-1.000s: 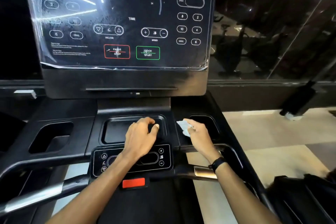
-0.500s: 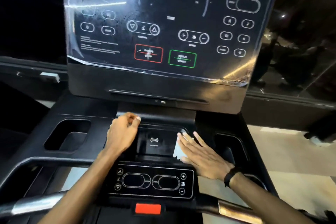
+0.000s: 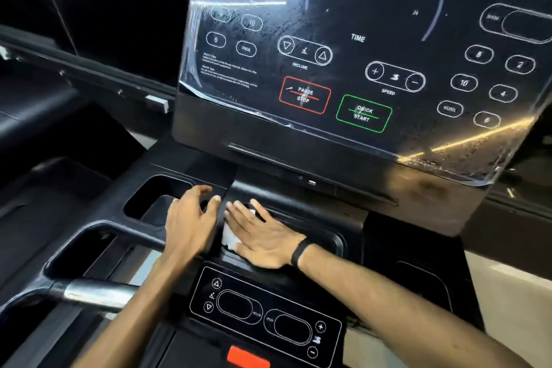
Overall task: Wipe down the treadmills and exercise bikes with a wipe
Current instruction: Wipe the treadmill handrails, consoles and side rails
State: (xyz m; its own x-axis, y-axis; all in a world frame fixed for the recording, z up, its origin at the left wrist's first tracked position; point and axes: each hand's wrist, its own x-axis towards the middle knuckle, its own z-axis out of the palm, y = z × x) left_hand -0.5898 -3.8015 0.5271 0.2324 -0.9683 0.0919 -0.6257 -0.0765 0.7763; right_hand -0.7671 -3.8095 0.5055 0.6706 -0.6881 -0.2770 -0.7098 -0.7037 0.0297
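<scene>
White wipe [image 3: 229, 236] lies pressed flat on the black centre tray [image 3: 334, 240] of the treadmill [image 3: 418, 236], under the right hand [image 3: 263, 237]. This hand is spread, fingers straight and pointing toward 10 o'clock; it grasps nothing and pins the cloth by palm pressure alone. Only a pale strip of wipe shows, at the hand's 9 o'clock. The left hand [image 3: 191, 224] rests just beside it at 9 o'clock, fingers loosely bent on the tray's edge near the cup holder [image 3: 155, 197], holding nothing.

Risk: since the wipe is pinned rather than gripped, a fast stroke could let it bunch or slip out from under the palm, leaving bare skin on the surface. The lower button panel [image 3: 265, 317] sits at the wrist's 6 o'clock, and the stop and start pads [image 3: 304, 95] lie at 12 o'clock; a wide sweep might press one.

Compared with half a second earlier, the right hand has slid leftward across the tray, now nearly touching the left hand, and the view has shifted leftward.
</scene>
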